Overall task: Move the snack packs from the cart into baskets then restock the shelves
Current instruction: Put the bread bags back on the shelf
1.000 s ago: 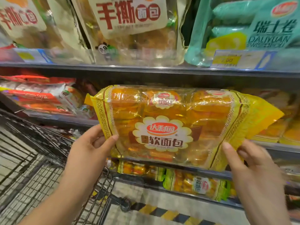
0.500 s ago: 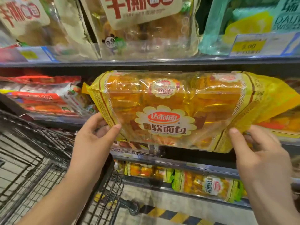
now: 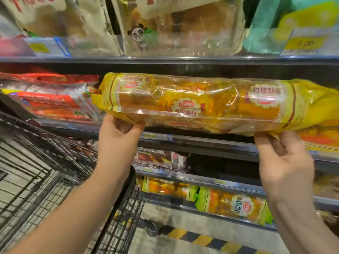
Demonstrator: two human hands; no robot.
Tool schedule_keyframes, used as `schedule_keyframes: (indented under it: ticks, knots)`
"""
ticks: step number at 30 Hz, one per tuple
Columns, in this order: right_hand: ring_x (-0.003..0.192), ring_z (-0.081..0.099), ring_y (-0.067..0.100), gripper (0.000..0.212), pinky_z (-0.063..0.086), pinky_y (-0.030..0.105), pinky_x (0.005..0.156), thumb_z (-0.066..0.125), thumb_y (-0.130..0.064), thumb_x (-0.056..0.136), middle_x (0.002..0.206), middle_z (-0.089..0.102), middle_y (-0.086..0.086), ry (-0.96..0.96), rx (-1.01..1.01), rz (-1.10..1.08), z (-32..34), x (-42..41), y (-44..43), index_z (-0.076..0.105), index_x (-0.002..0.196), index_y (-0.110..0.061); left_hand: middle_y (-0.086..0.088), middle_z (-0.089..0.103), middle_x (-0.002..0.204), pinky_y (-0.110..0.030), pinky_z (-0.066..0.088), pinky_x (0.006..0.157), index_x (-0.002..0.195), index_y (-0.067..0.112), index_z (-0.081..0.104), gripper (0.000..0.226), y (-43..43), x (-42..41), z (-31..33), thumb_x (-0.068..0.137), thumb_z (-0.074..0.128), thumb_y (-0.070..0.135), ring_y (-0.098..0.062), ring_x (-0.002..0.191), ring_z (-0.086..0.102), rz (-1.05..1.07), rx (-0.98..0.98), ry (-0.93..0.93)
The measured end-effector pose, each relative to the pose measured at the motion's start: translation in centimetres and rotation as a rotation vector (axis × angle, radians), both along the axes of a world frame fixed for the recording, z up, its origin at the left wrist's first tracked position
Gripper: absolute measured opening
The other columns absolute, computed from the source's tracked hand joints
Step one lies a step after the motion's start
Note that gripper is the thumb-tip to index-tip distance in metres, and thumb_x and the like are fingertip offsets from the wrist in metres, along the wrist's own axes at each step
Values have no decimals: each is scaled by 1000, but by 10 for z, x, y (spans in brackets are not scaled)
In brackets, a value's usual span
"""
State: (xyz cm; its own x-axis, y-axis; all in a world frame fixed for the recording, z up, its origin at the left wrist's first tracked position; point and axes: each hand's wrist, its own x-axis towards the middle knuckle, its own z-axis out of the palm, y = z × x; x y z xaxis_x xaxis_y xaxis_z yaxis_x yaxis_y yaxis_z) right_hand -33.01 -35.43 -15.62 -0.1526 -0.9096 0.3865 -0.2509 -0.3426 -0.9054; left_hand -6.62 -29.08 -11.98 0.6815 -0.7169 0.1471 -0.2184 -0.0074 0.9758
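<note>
Grip: left hand [image 3: 119, 134] and right hand [image 3: 284, 158] each pinch an end of the long yellow clear-film bread pack [image 3: 198, 105], held flat at the dark metal shelf [image 3: 201, 143] mouth, presumably to slide in.

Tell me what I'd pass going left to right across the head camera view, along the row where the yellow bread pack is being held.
red snack packs on the shelf → left hand gripping the pack's left corner → yellow bread pack → right hand holding its right end
</note>
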Motion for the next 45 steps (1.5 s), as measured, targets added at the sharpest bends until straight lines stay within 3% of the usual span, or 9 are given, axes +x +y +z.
schedule_keyframes:
  ticks: [5,12,15,22,25,31,35,39,45]
  knots:
    - [104,65,15,15,48,41,100,62,-27,98,113,67,2,25,165,13,-14,7,-13,66,109,-36,16,71,99,-1,47,71,126,22,59,36,-14,4,-19,94,74,14,17,83,65,-50,79,-56]
    - [78,53,-7,53,41,32,85,57,-30,101,137,52,-14,237,288,19,3,13,-28,39,150,-32,9,46,153,-27,40,110,157,25,31,80,-39,21,-20,92,75,11,-5,139,44,-137,179,-24]
    - [110,55,3,57,40,33,96,56,-25,102,143,46,-12,290,284,41,10,11,-38,33,153,-30,8,39,159,-34,36,119,159,24,24,87,-50,21,-16,92,75,6,-7,144,39,-190,214,-58]
    - [103,46,13,60,41,32,90,53,-24,103,129,30,-8,391,292,50,10,9,-53,27,156,-36,19,61,112,-34,44,107,159,34,20,85,-58,21,-13,95,71,11,1,104,58,-278,382,-46]
    - [89,50,14,62,41,32,82,51,-24,104,138,36,4,490,308,33,11,7,-53,24,158,-35,18,61,112,-16,43,84,144,23,40,56,-62,23,-12,97,69,12,3,94,55,-293,489,-156]
    - [71,65,19,66,56,36,54,54,-27,102,103,63,-2,627,366,90,10,9,-55,16,155,-32,9,57,114,-34,45,88,139,26,45,45,-65,21,-11,99,63,20,-20,107,58,-295,628,-372]
    - [76,62,19,63,58,40,65,57,-29,101,106,53,-6,629,377,104,10,12,-57,21,153,-28,8,62,124,-45,40,115,133,28,49,45,-71,18,-12,91,66,33,-25,124,58,-301,630,-400]
    - [87,60,21,61,56,40,74,55,-25,102,121,58,7,655,380,84,9,17,-68,27,156,-21,2,56,139,-26,37,97,154,23,35,61,-83,15,-9,99,62,25,-15,123,53,-316,617,-399]
    - [74,64,19,38,58,34,67,53,-23,98,124,62,7,752,340,139,-3,35,-82,59,135,-32,1,39,161,-30,35,112,162,21,21,68,-104,13,-3,104,57,21,-21,145,41,-366,623,-418]
